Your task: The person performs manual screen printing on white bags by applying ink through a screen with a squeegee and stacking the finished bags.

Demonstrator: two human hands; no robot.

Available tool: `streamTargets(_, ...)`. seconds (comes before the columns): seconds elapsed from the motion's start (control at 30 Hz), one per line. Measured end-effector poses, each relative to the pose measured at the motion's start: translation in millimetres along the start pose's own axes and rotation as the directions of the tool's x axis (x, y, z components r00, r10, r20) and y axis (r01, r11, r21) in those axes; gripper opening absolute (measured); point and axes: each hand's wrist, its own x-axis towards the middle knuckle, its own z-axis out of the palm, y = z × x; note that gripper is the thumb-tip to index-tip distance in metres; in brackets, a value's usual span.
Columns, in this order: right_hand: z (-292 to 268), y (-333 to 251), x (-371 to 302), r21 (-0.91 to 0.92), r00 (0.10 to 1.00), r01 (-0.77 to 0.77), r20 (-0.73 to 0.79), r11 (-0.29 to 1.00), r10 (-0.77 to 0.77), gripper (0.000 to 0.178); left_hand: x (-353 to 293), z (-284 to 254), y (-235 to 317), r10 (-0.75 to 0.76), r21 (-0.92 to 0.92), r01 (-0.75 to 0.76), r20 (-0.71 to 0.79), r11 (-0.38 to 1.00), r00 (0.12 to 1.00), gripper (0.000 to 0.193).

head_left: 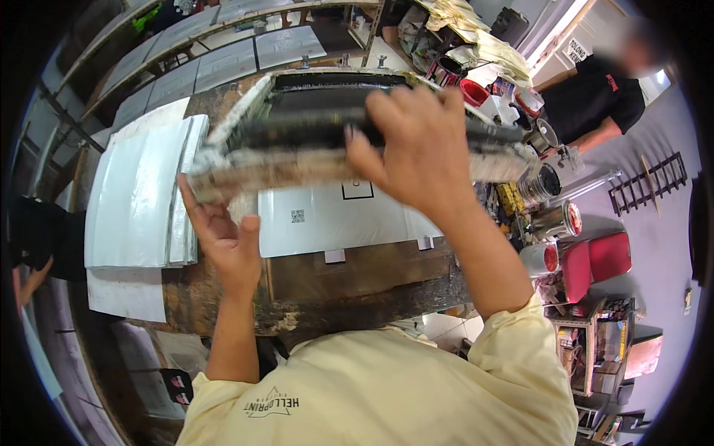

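Observation:
A screen printing frame with a pale, worn wooden edge is tilted up at its near side over the worktable. Motion smears its front. My right hand is closed over a dark bar inside it, which looks like a squeegee. At the front left corner my left hand has its palm up and thumb apart, with its fingertips against the frame's underside. A white printed sheet with a black square outline and a small code lies under the frame, between small pale tabs.
To the left is a stack of white sheets. Racks with sheets stand behind. Ink cans and tubs crowd the right side, near a red chair. A person in a black shirt stands at back right; another's arm shows at left.

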Motion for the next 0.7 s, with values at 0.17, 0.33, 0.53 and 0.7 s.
streamTargets(0.17, -7.0, 21.4, 53.4, 0.037, 0.995, 0.060, -0.085, 0.998, -0.056, 0.033, -80.8, 12.0, -39.6, -0.287, 0.840, -0.147, 0.336, 0.522, 0.897, 0.123)
streamTargets(0.33, -21.7, 31.5, 90.3, 0.114, 1.000, 0.018, 0.008, 0.993, -0.019, 0.043, -114.8, 19.6, -59.9, -0.539, 0.925, -0.174, 0.342, 0.338, 0.770, 0.125)
streamTargets(0.53, -30.2, 35.1, 105.9, 0.178, 1.000, -0.007, -0.011, 0.984, 0.009, 0.050, -98.5, 31.0, -43.4, -0.456, 0.906, -0.162, 0.343, 0.391, 0.821, 0.115)
streamTargets(0.7, -24.5, 34.3, 115.0, 0.071, 0.999, 0.014, -0.033, 0.997, -0.011, 0.052, -35.4, 52.0, -27.6, -0.026, 0.703, -0.249, 0.355, 0.666, 0.934, 0.067)
